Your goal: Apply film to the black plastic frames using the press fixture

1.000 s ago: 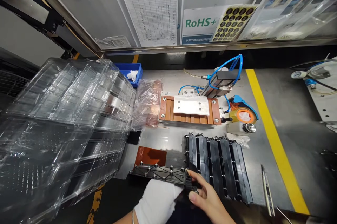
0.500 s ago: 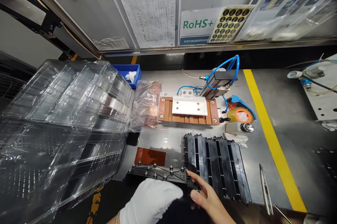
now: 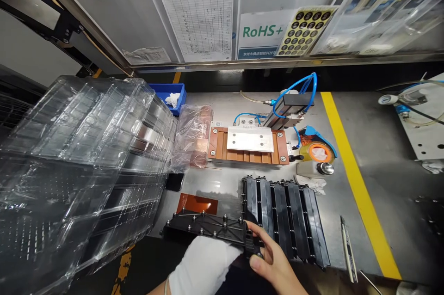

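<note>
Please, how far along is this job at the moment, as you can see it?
Roughly, and only judging from the layout. Done, it seems: black ribbed plastic parts lie in a row on the steel bench. In hand: one more such part, held by the bare right hand, with the gloved left hand against it. Left: the orange fixture holds no black part.
</note>
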Motion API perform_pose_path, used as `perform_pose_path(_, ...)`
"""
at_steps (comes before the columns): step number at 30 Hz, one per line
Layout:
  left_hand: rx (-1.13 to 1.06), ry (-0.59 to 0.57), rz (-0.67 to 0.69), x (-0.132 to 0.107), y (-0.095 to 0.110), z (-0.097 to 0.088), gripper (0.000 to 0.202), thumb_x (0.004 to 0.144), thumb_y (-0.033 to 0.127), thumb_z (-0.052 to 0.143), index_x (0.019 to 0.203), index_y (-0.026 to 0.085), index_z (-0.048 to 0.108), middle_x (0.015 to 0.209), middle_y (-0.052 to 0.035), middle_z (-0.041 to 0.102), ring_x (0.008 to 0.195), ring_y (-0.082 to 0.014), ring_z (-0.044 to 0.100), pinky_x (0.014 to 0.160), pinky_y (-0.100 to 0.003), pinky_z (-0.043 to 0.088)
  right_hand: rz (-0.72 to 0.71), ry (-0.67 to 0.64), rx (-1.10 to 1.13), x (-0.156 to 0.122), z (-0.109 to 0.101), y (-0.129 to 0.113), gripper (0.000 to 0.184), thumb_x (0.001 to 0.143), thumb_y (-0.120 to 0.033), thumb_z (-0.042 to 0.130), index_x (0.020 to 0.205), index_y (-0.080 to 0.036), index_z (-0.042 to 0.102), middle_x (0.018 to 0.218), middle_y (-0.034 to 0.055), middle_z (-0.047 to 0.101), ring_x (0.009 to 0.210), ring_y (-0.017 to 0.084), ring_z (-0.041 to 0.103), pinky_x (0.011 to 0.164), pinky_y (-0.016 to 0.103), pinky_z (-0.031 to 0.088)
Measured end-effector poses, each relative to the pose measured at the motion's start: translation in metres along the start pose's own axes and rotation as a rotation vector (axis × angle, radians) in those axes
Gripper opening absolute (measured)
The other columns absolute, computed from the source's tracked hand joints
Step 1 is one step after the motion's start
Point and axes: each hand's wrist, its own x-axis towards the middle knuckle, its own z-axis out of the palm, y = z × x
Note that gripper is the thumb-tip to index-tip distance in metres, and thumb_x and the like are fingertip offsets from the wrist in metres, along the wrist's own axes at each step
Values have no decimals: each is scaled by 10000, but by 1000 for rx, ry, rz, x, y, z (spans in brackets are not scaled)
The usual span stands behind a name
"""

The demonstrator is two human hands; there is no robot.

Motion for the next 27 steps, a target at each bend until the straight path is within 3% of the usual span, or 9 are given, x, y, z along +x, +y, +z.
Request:
perform_pose_path(2,-18,-73,168,-21,0,-14,381,958,186,372,1057,249,734,901,-30,788,870,-175,726,830,-271,577,-8,-32,-6,0,-7,-8,771,606,-649,813,1258,-281,628,1119,100,658,731,219,647,672,350,535)
perform_pose_path(3,-26,-43,252,-34,-1,-20,362,956,207,394,1036,269,741,854,-17,787,836,-177,730,820,-276,584,-7,-35,-15,-1,-11,-11,764,614,-655,803,1256,-277,633,1138,110,658,759,237,653,689,363,540)
perform_pose_path(5,-25,233,242,-59,-9,-33,278,908,233,535,1063,355,730,912,25,792,937,-195,725,929,-315,567,-4,-20,-26,-5,-21,-17,753,620,-669,789,1248,-277,646,1189,124,657,877,285,662,772,396,546)
perform_pose_path(7,1,591,-18,-76,-19,-41,334,851,235,642,1136,400,696,1089,37,769,1093,-216,681,1034,-356,519,0,5,-31,-10,-30,-19,734,635,-685,768,1239,-282,657,1241,118,653,1003,312,643,868,410,527)
perform_pose_path(9,-112,702,-328,-80,-31,-43,372,871,348,627,1241,388,642,1301,16,685,1243,-246,598,1110,-409,459,26,13,-29,-16,-39,-18,726,666,-704,729,1253,-284,650,1251,107,659,955,289,646,817,390,536)
perform_pose_path(12,-549,471,-606,-71,-48,-33,498,940,538,427,1378,329,536,1475,-26,547,1366,-280,484,1205,-513,311,87,-2,12,-22,-47,-17,740,672,-712,716,1256,-264,651,1171,101,695,707,213,628,615,331,499)
perform_pose_path(16,-924,239,-570,-63,-64,-4,500,982,467,331,1421,288,491,1530,-13,485,1451,-239,364,1263,-480,152,123,60,44,-26,-50,-19,713,658,-694,743,1209,-245,691,872,57,729,602,179,601,572,296,415)
perform_pose_path(21,-940,199,-618,-63,-73,10,460,1001,416,297,1407,331,496,1511,24,504,1441,-200,375,1269,-432,152,209,98,67,-27,-50,-24,733,637,-701,762,1194,-229,700,573,6,654,554,180,582,548,282,355)
perform_pose_path(27,-921,126,-694,-55,-73,7,467,1002,469,263,1401,376,487,1511,57,494,1447,-179,353,1270,-401,134,261,108,59,-21,-51,-26,759,648,-729,745,1194,-204,692,642,25,700,542,171,583,551,300,353)
